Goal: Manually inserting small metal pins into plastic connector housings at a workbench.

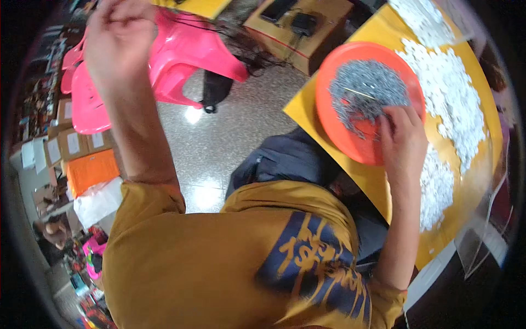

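the right grip (404,129) reaches over the near right side of a round orange-red basin (350,147), fingers bent and tips turned down to the small thin grey pieces (348,77) inside. thumb and fingertips come close together at the right lower edge of that heap; whether they pinch a piece or only touch the pile i cannot tell, as the fingers hide the spot. most of the grey pieces lie to the left of the grip and beyond it, spread over the middle and far part of the basin, with bare basin floor showing toward the near side. a thin yellow stick (359,93) lies across the heap, left of the fingertips and apart from them.

the basin stands on a yellow table (301,107). to its right, loose white pieces (452,104) cover a wide strip of the table, and a smaller patch of them lies just right of the right wrist. a clear bag (424,22) with more white pieces sits at the far end.

the left grip (120,41) is raised at the upper left, well apart from the basin, in front of a pink plastic chair (203,46) in the view. its fingers are curled and blurred, partly at the picture's edge; i cannot tell whether it is clenched or holding anything.
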`<state>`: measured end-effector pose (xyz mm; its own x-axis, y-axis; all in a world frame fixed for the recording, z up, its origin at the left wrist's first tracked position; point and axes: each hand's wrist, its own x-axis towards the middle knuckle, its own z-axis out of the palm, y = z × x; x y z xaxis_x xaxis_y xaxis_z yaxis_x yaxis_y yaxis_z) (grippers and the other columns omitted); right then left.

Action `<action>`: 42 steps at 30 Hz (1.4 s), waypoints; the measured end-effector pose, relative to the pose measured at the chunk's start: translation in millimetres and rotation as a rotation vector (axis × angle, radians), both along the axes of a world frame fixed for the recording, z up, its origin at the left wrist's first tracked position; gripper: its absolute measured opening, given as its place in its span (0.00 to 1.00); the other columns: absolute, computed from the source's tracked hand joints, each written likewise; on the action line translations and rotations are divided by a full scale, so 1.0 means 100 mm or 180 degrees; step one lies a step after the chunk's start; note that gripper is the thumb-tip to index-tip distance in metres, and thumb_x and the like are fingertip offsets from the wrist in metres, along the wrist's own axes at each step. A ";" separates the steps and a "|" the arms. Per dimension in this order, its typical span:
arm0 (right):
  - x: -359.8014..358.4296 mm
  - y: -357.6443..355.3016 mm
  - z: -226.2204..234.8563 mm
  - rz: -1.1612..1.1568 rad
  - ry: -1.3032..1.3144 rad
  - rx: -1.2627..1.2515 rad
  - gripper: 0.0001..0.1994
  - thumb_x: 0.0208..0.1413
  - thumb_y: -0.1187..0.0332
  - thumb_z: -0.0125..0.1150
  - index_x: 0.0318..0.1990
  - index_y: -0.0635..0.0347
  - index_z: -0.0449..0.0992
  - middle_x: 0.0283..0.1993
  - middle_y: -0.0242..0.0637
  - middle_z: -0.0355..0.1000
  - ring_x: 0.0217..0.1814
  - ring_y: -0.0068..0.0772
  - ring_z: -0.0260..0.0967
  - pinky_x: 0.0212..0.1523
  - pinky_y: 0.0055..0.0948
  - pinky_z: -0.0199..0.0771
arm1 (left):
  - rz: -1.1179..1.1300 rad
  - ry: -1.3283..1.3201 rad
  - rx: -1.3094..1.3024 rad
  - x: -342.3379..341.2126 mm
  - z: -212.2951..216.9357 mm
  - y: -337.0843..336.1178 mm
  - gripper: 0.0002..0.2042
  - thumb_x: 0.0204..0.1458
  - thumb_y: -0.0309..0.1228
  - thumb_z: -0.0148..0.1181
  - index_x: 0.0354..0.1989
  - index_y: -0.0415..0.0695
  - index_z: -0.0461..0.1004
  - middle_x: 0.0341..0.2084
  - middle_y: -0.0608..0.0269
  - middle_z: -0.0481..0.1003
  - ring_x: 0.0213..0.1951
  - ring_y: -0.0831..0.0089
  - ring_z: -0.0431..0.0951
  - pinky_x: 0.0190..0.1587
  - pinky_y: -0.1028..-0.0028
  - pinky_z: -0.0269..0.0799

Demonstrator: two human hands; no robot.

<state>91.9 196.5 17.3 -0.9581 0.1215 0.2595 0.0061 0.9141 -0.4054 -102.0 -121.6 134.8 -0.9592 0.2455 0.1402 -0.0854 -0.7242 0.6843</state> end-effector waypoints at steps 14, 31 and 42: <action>0.07 -0.03 0.04 -0.0151 0.0014 -0.0595 0.02 0.46 0.76 0.55 0.26 0.65 0.69 0.24 0.38 0.64 0.25 0.32 0.62 0.27 0.25 0.62 | 0.0433 -0.0390 -0.0259 -0.07 -0.64 0.26 0.02 0.46 0.22 0.51 0.25 0.40 0.65 0.17 0.69 0.64 0.16 0.82 0.58 0.21 0.80 0.55; 0.51 -0.56 0.62 -0.0482 0.0289 -0.6801 0.11 0.54 0.61 0.46 0.28 0.58 0.61 0.24 0.31 0.57 0.21 0.21 0.53 0.26 0.22 0.55 | -0.1888 -0.0083 -0.0417 1.65 -0.66 1.49 0.09 0.50 0.22 0.48 0.41 0.36 0.64 0.26 0.64 0.69 0.26 0.85 0.67 0.29 0.85 0.65; 0.70 -0.56 0.58 -0.0842 0.0512 -0.6331 0.10 0.52 0.64 0.51 0.28 0.62 0.65 0.26 0.33 0.63 0.24 0.20 0.58 0.26 0.19 0.59 | -0.1857 0.0597 -0.0803 1.77 -0.76 1.59 0.10 0.49 0.21 0.51 0.39 0.36 0.63 0.28 0.61 0.70 0.24 0.85 0.69 0.26 0.86 0.66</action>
